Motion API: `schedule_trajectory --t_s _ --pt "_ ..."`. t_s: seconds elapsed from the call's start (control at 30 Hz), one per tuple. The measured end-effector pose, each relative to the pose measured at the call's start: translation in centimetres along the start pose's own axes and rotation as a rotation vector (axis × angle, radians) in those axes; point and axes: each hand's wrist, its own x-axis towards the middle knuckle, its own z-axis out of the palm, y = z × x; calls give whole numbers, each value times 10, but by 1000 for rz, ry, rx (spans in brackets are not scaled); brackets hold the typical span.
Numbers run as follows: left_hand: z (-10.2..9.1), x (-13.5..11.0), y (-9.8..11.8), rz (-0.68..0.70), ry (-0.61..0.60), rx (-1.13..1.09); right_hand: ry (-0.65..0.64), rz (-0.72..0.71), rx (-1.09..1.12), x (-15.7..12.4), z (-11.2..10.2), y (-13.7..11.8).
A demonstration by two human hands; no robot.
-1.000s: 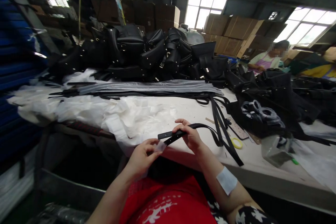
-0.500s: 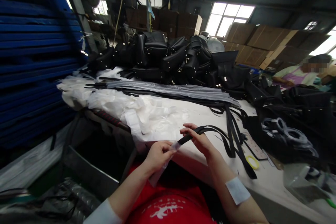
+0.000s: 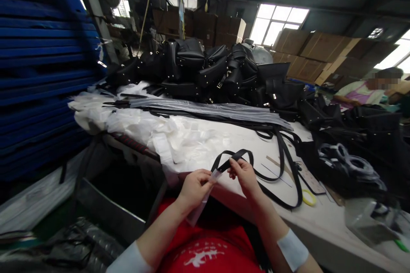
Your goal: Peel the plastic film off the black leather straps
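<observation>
1. Head view: the left hand (image 3: 194, 190) pinches a clear sleeve (image 3: 200, 209) between thumb and fingers, its mouth toward the right and its length hanging at the near side. The film looks thin, so squeezing harder could crease the mouth.
2. The right hand (image 3: 245, 175), fingers bent, pinches a black strap (image 3: 237, 156) just right of that mouth, above the near edge of the desk (image 3: 246, 140). Should this grip loosen, the strap would probably slip out of line; how much of it sits inside is hidden.
3. Just beyond the hands, the strap crosses over itself, and what appears to be its remainder curves away right. A sharp pull could tighten that crossing into a twist.
4. The curve's right side runs just beside a yellow ring (image 3: 310, 203), so dragging it could shift the ring.
5. To the left, a loose plastic pile (image 3: 185, 136) reaches the near edge; a careless forearm could knock pieces off.
</observation>
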Motion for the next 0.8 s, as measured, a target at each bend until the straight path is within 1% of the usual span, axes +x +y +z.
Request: schedule_trajectory --t_s 0.07,0.1,0.13,0.2,0.3,0.4,0.5,0.8 --pt "-4 0 -3 -18 18 -39 126 -127 64 -1 -5 -5" --pt "-7 1 -4 -28 25 -53 155 -170 89 -2 -8 -8" --pt "-9 1 -5 -35 30 -64 154 -195 107 -3 -9 -11" --pt "-12 1 -5 -40 30 -77 108 -208 107 -6 -9 -16" --pt "-14 2 1 -34 18 -78 62 -213 42 -10 -3 -21" --pt "-14 2 7 -29 -7 -81 57 -209 -5 -10 2 -20" --pt "-15 2 10 -26 -16 -97 42 -197 -32 -9 3 -19" --pt "-18 2 8 -43 -60 -122 33 -208 -8 -4 -2 -22"
